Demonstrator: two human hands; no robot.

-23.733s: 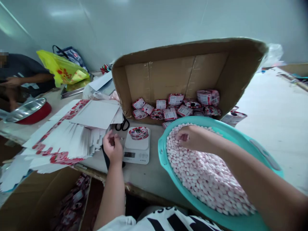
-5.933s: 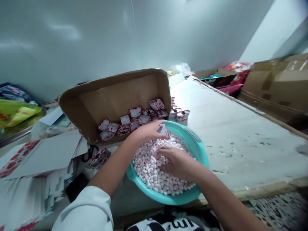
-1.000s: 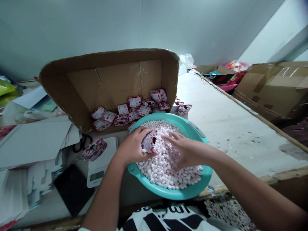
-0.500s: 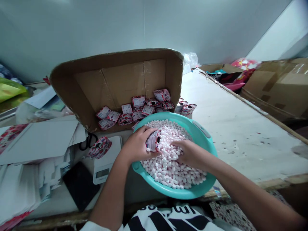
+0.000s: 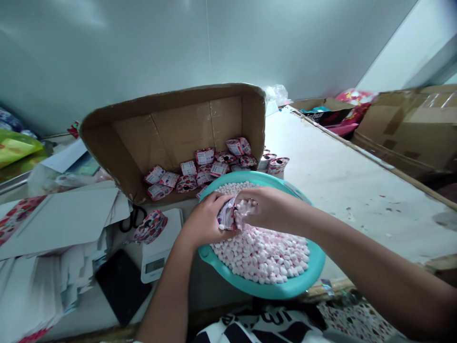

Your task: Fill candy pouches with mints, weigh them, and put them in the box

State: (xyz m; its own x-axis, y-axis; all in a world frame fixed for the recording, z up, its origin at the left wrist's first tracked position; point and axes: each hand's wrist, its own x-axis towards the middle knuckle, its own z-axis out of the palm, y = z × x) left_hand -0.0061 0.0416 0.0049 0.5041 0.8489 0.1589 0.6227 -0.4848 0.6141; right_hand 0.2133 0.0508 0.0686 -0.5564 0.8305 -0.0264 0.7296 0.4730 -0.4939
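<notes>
A teal basin (image 5: 303, 281) full of small pink and white candies (image 5: 264, 252) sits at the table's near edge. Over its far-left part my left hand (image 5: 205, 221) is closed round a small red and white printed box (image 5: 227, 215), its mouth turned to the right. My right hand (image 5: 266, 207) is cupped shut on a handful of candies and pressed against the box's mouth. A white scale (image 5: 159, 247) stands to the left of the basin with another small printed box (image 5: 150, 227) lying on it.
A big cardboard carton (image 5: 171, 128) on its side behind the basin holds several filled small boxes (image 5: 200, 169). Flat unfolded box blanks (image 5: 60, 219) are piled at left, with black scissors (image 5: 133, 219) and a dark phone (image 5: 121, 286). More cartons (image 5: 403, 128) stand at far right.
My right hand has lifted out of the candies with a handful and come left up to the mouth of the box. My left hand has tipped the box slightly toward it.
</notes>
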